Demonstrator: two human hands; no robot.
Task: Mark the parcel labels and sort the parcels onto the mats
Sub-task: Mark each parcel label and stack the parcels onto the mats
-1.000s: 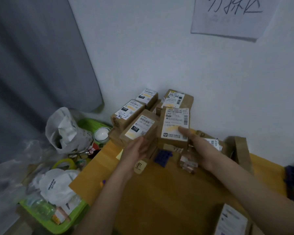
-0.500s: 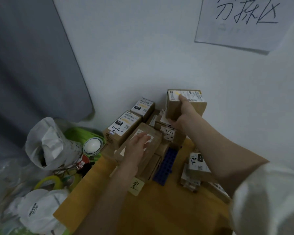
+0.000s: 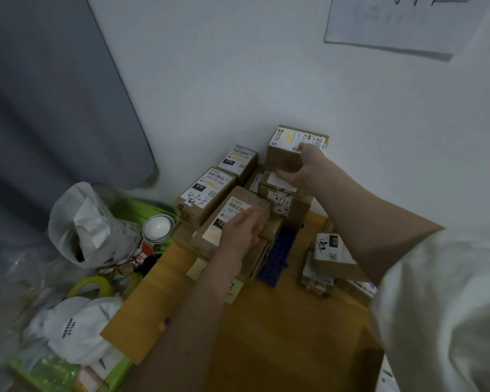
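Note:
Brown cardboard parcels with white labels are piled against the wall on a yellow mat. My right hand grips the top parcel of the pile, thumb under it and fingers on its label. My left hand rests flat on a long parcel labelled 122 at the front of the pile. To its left lies a parcel with handwriting on its label, and behind that a smaller one. A parcel marked 4713 sits under the held one.
A blue plastic rack lies on the mat beside more parcels at the right. A green tray at the left holds a white bag, a tape roll, glasses and a white cap. A paper sign hangs on the wall.
My right hand lifted the parcel from the front of the pile to its top, and now grips it there. My left hand slid onto the long parcel's label.

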